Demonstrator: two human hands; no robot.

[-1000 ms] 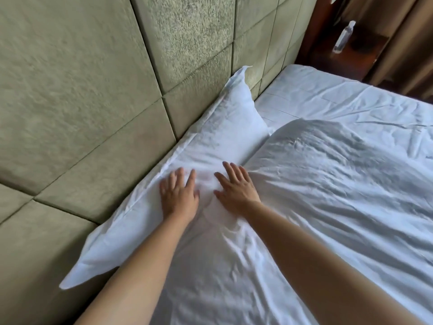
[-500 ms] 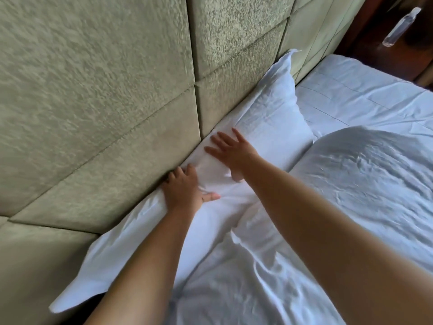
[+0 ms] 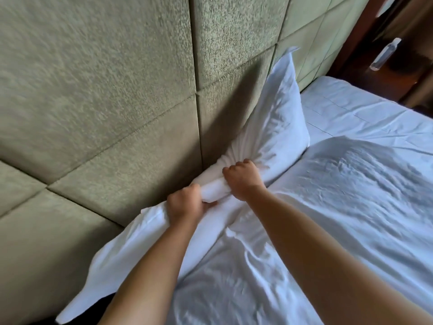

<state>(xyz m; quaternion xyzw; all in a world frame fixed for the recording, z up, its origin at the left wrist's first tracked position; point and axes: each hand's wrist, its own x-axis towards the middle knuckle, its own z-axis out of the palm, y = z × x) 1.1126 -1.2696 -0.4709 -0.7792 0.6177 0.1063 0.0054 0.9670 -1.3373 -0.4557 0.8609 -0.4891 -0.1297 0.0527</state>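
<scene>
The pillow (image 3: 276,118) lay btwn the padded wall (image 3: 117,90) on the left & the blanket (image 3: 351,195) on the right, its far end leaning on the wall. Both hands were on its middle, fingers curled in the cloth: the left hand (image 3: 185,202) nearer, the right hand (image 3: 243,179) just behind it & a bit to the right. The blanket lay on the bed, w/ the bare sheet (image 3: 375,109) behind it at the far end. Past the bed, top right, a bottle (image 3: 384,56) was on a side table (image 3: 405,69), well apart from the pillow.
</scene>
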